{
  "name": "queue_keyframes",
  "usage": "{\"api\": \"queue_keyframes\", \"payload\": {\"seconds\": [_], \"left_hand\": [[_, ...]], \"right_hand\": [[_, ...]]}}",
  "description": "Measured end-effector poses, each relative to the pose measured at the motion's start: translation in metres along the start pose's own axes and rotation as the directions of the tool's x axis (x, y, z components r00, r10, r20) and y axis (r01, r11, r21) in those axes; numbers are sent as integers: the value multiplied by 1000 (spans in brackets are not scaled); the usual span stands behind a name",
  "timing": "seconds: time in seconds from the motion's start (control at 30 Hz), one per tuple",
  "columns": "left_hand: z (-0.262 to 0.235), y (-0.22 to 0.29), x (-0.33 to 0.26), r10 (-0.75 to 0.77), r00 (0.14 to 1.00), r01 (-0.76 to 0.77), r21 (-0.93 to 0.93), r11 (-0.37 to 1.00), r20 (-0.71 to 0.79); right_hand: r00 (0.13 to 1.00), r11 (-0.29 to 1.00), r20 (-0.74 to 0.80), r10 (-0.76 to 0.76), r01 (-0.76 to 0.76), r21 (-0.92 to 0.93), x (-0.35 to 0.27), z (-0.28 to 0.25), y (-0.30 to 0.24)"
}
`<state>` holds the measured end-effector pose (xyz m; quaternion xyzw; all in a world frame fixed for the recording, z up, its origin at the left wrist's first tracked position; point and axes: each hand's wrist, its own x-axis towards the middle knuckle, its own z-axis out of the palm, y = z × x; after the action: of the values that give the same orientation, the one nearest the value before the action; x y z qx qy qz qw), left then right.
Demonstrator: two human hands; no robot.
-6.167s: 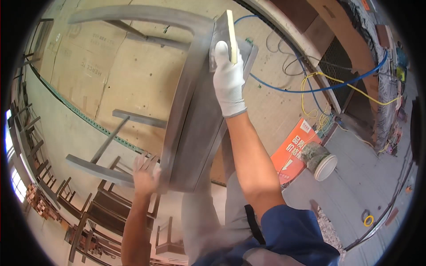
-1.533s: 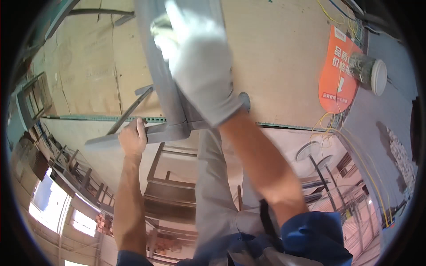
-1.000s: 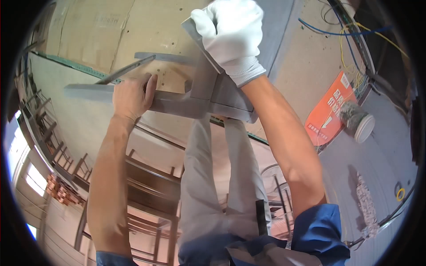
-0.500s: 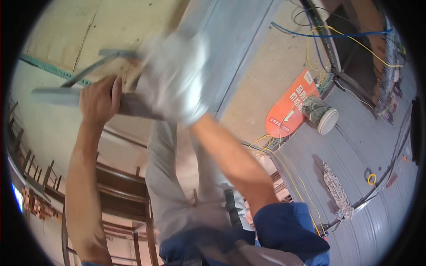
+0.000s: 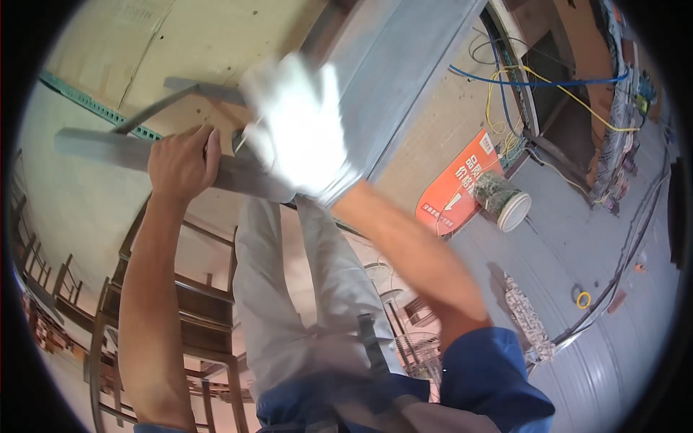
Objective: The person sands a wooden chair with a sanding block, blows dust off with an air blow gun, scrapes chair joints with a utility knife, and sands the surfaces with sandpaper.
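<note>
A long grey bar (image 5: 108, 148) runs crosswise in front of me, joined to a thinner angled grey strut (image 5: 159, 108) behind it. My left hand (image 5: 184, 162), bare, is wrapped round the bar near its middle. My right hand (image 5: 303, 130) wears a white glove and lies over the bar's right end. Its glove is smeared by motion, but the fingers look stretched and apart; the palm side is hidden. Beyond that hand, a wide grey board (image 5: 411, 72) slants away to the upper right.
An orange sign (image 5: 451, 184) and a stained bucket (image 5: 505, 202) are at the right. Blue and yellow cables (image 5: 541, 78) hang above them. A speckled cloth roll (image 5: 527, 317) and a yellow ring (image 5: 583, 299) lie on grey sheeting. Dark wooden chairs (image 5: 195, 332) stand lower left.
My gloved right hand has shifted slightly right, its fingers now showing more plainly. My left hand keeps its grip and sits a little further right in view. The view has shifted slightly.
</note>
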<state>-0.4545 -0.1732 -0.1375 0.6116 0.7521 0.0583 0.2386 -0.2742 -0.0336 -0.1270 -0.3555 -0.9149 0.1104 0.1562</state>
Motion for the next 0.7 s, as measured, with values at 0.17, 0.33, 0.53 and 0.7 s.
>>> {"api": "queue_keyframes", "payload": {"seconds": [0.17, 0.33, 0.53, 0.7], "left_hand": [[-3, 0, 4, 20, 999, -20, 3, 1000, -38], [10, -9, -8, 26, 989, -23, 20, 1000, -148], [9, 2, 8, 28, 990, -32, -27, 999, -139], [11, -6, -10, -15, 994, 10, -48, 999, -105]], "right_hand": [[951, 977, 226, 210, -200, -70, 69, -19, 52], [930, 996, 364, -41, 9, 90, -8, -7, -21], [971, 953, -93, 220, -234, -193, 133, -19, 122], [974, 993, 214, 80, -60, -99, 11, 4, 7]]}}
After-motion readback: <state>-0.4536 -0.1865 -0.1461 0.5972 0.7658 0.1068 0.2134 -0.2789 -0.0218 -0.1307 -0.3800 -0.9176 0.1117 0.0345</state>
